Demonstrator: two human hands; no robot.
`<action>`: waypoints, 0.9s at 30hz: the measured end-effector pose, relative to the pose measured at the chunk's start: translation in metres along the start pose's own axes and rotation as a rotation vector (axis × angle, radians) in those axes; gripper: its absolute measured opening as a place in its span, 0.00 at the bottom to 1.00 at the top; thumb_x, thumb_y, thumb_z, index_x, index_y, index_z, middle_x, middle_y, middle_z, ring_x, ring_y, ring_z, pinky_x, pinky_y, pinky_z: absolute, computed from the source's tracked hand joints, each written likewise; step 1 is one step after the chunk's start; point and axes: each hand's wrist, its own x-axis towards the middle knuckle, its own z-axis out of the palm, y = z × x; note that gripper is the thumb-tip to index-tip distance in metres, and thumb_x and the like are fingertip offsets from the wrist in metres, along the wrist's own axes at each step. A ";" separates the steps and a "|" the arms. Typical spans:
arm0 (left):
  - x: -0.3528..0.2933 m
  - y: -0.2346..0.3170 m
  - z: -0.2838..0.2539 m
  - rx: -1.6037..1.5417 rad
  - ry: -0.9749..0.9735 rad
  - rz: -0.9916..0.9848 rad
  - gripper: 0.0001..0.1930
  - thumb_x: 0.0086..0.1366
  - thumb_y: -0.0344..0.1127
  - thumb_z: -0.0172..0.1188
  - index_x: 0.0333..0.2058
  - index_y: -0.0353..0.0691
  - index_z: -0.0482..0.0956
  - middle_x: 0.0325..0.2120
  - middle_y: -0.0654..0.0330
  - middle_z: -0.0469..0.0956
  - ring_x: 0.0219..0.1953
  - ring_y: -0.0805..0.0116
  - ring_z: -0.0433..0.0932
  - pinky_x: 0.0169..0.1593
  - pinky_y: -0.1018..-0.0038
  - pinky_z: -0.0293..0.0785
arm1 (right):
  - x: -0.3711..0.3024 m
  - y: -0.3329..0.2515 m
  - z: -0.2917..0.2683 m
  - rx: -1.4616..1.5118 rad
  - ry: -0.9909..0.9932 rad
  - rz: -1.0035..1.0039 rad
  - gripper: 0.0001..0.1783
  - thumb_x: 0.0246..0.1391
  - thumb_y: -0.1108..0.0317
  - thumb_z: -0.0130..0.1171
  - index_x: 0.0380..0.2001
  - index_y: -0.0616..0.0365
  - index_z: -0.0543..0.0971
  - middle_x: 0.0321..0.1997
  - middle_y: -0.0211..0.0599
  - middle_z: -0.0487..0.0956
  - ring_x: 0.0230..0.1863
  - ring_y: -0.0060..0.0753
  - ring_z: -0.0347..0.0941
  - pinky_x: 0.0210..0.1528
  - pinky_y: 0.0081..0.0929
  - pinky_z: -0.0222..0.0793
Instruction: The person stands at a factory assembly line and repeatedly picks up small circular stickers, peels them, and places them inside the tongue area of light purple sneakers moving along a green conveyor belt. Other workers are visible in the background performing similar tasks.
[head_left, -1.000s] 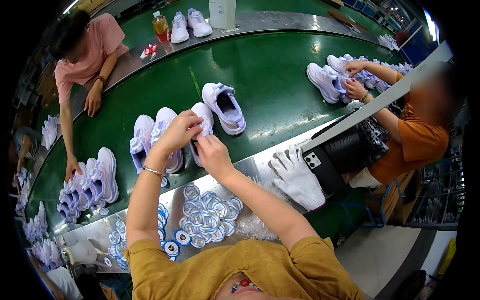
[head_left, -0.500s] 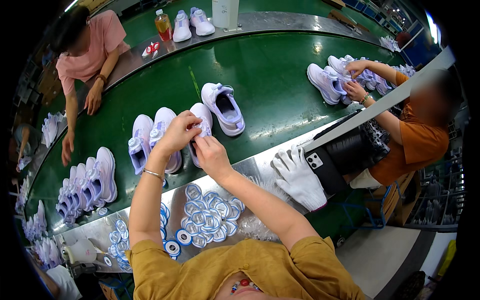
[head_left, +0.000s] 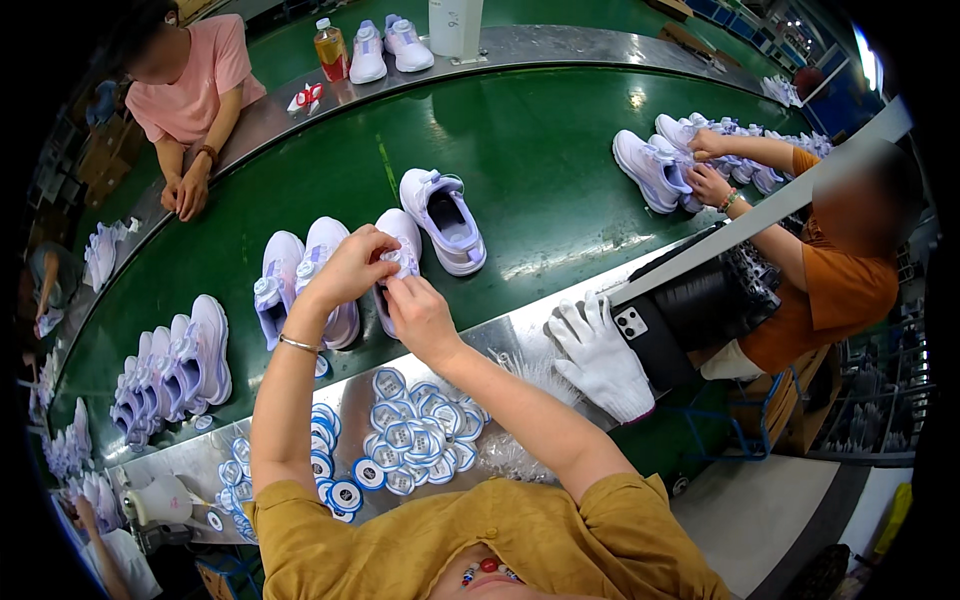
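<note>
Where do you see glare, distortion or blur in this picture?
Head view: pale glare on the green work surface; head view: fisheye bends the far metal ledge, with black corners; head view: the head of the co-worker in orange is blurred, while the left hand and right hand look fairly sharp.

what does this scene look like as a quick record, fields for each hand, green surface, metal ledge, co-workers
left hand: at the upper of a pale shoe
right hand: at the same shoe, opposite side
green surface: another shoe to its right, two shoes to its left
metal ledge: piled blue-rimmed discs, white glove
co-workers: person in pink, hands together; person in orange, hands at shoes
</note>
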 end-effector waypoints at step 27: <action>0.001 -0.004 -0.014 0.048 -0.058 -0.038 0.15 0.49 0.37 0.68 0.31 0.32 0.78 0.25 0.56 0.74 0.26 0.66 0.73 0.30 0.72 0.70 | -0.003 -0.006 0.011 0.033 0.002 -0.021 0.03 0.48 0.78 0.53 0.27 0.62 0.69 0.27 0.44 0.70 0.31 0.47 0.70 0.33 0.39 0.69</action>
